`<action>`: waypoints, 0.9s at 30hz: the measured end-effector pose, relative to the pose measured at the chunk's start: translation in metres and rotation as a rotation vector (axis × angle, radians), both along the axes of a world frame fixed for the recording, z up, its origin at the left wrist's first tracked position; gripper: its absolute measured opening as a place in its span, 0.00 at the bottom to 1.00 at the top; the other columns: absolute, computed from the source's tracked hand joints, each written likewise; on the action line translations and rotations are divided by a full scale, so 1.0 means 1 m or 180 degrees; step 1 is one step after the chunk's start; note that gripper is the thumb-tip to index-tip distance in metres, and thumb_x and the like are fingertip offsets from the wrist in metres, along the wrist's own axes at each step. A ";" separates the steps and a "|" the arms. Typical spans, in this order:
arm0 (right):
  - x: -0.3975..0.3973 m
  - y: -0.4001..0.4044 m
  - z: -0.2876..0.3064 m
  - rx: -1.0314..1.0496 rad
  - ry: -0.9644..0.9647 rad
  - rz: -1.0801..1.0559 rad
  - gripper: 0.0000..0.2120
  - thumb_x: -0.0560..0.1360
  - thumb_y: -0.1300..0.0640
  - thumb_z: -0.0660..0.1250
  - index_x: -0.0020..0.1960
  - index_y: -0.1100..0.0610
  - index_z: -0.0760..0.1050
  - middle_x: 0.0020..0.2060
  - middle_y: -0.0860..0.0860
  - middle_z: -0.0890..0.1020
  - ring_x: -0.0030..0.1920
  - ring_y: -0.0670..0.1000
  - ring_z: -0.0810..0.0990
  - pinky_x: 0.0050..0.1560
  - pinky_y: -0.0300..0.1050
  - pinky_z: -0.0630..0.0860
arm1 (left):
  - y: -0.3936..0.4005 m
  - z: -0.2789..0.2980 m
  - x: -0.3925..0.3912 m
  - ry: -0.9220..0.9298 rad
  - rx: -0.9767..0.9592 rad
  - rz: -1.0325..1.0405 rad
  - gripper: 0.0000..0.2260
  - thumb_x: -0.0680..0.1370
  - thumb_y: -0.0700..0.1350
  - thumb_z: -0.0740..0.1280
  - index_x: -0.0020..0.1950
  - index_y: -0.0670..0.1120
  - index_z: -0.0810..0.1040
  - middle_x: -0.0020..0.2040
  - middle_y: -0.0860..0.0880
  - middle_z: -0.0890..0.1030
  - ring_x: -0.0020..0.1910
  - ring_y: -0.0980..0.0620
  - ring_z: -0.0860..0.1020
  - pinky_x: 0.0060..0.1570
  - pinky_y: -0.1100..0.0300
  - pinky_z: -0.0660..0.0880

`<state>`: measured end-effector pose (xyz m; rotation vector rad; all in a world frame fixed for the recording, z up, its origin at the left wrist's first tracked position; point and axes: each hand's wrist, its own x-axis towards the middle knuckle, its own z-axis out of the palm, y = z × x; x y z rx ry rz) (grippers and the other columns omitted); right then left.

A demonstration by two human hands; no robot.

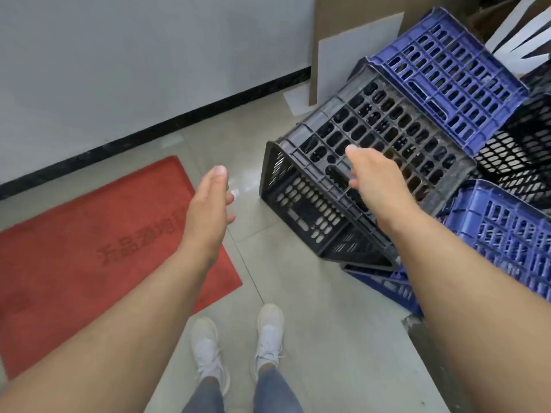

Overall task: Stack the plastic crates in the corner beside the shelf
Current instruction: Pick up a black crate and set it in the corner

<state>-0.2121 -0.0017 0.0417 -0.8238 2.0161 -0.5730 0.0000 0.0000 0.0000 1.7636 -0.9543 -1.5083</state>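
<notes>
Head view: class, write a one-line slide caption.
Both open hands, left and right, reach toward a tilted black crate among blue crates.

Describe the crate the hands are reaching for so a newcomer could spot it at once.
Start at the red mat on the floor and look right, past the bare tiles, to the heap of crates. The black crate is the one nearest the mat, tipped on its side under the right hand. Unlike the blue crates behind and beside it, it is dark grey-black, with rounded slots.

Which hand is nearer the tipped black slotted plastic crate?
Right. The right hand hovers over the tipped black slotted plastic crate, open. The left hand is off to its left, above the floor, also open.
</notes>
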 end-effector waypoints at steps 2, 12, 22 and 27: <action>-0.001 -0.002 -0.018 0.0079 0.0436 0.0436 0.23 0.79 0.44 0.56 0.70 0.52 0.68 0.63 0.51 0.75 0.60 0.51 0.74 0.57 0.45 0.67 | -0.002 -0.013 -0.002 0.0017 0.0044 -0.0017 0.23 0.80 0.59 0.52 0.74 0.53 0.62 0.69 0.50 0.71 0.59 0.56 0.75 0.59 0.53 0.74; 0.012 0.000 -0.104 0.0909 0.1669 0.1226 0.27 0.80 0.42 0.52 0.75 0.52 0.55 0.70 0.57 0.67 0.68 0.63 0.66 0.65 0.62 0.62 | 0.002 -0.086 -0.003 0.0094 0.0284 0.0088 0.23 0.80 0.59 0.52 0.73 0.52 0.64 0.64 0.50 0.74 0.57 0.57 0.76 0.56 0.53 0.75; 0.027 -0.003 -0.128 0.0258 0.2434 0.1040 0.27 0.80 0.40 0.49 0.72 0.55 0.60 0.64 0.59 0.72 0.63 0.62 0.70 0.60 0.58 0.65 | -0.004 -0.148 -0.003 0.0372 0.0693 0.0241 0.23 0.80 0.60 0.51 0.71 0.52 0.67 0.62 0.48 0.75 0.56 0.53 0.77 0.54 0.51 0.76; 0.037 -0.010 -0.124 -0.0264 0.2571 0.0998 0.24 0.80 0.42 0.51 0.71 0.55 0.61 0.60 0.60 0.74 0.58 0.63 0.73 0.49 0.56 0.67 | -0.007 -0.178 0.017 0.0480 0.0839 0.0435 0.22 0.80 0.60 0.51 0.70 0.51 0.67 0.61 0.47 0.74 0.55 0.52 0.77 0.49 0.54 0.76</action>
